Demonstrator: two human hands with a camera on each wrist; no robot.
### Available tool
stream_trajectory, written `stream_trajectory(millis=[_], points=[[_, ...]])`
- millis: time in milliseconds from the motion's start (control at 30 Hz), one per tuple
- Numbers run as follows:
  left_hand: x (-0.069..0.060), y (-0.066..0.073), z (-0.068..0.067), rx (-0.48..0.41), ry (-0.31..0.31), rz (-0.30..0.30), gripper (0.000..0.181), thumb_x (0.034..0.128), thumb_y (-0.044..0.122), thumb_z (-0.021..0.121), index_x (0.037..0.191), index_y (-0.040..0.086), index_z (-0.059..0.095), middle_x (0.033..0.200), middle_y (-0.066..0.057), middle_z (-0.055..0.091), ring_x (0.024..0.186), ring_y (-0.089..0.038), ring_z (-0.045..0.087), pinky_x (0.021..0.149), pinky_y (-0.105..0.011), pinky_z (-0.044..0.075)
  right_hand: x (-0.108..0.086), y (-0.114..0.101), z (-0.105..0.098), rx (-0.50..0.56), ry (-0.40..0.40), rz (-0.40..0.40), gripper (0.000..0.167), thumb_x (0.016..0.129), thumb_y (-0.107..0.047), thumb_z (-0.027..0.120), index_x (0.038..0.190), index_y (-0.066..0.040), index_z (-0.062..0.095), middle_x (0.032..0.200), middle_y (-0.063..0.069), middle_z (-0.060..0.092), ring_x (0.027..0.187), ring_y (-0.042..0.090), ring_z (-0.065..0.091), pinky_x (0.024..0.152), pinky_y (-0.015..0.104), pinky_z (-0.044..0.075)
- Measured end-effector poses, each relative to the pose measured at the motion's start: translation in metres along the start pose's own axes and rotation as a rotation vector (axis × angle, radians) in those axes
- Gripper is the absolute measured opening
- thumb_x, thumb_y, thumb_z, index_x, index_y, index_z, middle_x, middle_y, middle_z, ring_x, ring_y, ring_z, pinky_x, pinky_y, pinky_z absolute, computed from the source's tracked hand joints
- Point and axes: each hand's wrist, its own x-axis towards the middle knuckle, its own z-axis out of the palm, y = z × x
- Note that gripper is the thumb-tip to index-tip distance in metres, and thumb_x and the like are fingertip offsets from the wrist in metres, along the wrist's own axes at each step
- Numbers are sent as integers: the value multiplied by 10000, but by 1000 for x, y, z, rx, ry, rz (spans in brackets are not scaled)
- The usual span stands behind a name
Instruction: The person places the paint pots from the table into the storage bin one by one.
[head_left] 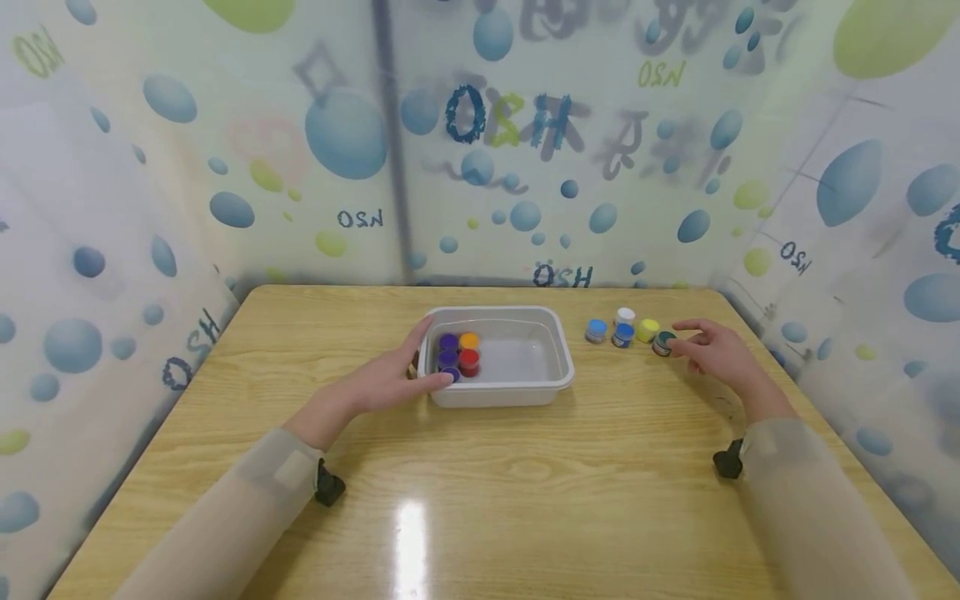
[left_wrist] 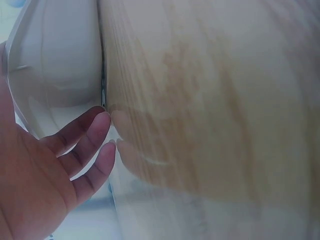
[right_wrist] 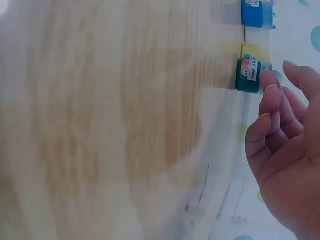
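Observation:
A light grey plastic bin [head_left: 525,386] stands on the table, with several small paint jars at its left end: purple, an orange jar [head_left: 468,341] and a red jar [head_left: 469,363]. My left hand [head_left: 382,379] holds the bin's left end, thumb over the front rim; in the left wrist view its fingertips [left_wrist: 102,122] are by the bin's lower edge. To the right, my right hand [head_left: 716,354] reaches a dark green jar [right_wrist: 248,76]. A finger is at its lid, and the thumb stands apart from it.
Beside the green jar stand a yellow jar [head_left: 648,331], a white jar [head_left: 625,317], a blue jar [head_left: 622,336] and a light blue jar [head_left: 596,331]. Patterned curtains [head_left: 480,225] enclose the wooden table [head_left: 525,483] at the back and both sides.

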Motion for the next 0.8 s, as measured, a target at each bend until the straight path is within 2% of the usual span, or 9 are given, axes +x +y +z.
stream_trajectory(millis=[233, 467, 667, 800], points=[[1, -1, 2, -4, 7, -9, 1156, 967, 832, 593, 1752, 407, -142, 1546, -258, 586, 1134, -302, 676, 1028, -535, 539, 11, 7, 5, -17, -43, 78, 701, 1092, -408, 696, 1612, -8, 448, 1095, 109, 712, 756, 182, 617, 701, 326, 512], [0, 0, 2, -4, 10, -11, 1155, 963, 841, 588, 1750, 415, -143, 1569, -272, 570, 1154, -326, 676, 1052, -560, 537, 12, 7, 7, -60, -40, 73, 671, 1097, -358, 691, 1591, 33, 461, 1105, 125, 740, 793, 182, 659, 750, 323, 539], [1, 0, 2, 3, 13, -4, 1155, 969, 834, 585, 1756, 393, -137, 1558, -271, 578, 1147, -321, 678, 1043, -552, 542, 9, 7, 6, -84, -45, 82, 673, 1078, -405, 717, 1552, 22, 502, 1010, 84, 703, 779, 189, 645, 701, 334, 512], [1, 0, 2, 1, 15, -3, 1148, 973, 829, 584, 1757, 393, -133, 1550, -267, 584, 1145, -318, 676, 1040, -547, 541, 5, 5, 6, -102, -57, 59, 689, 1073, -427, 720, 1542, 34, 511, 1074, 116, 724, 793, 190, 668, 709, 332, 533]])
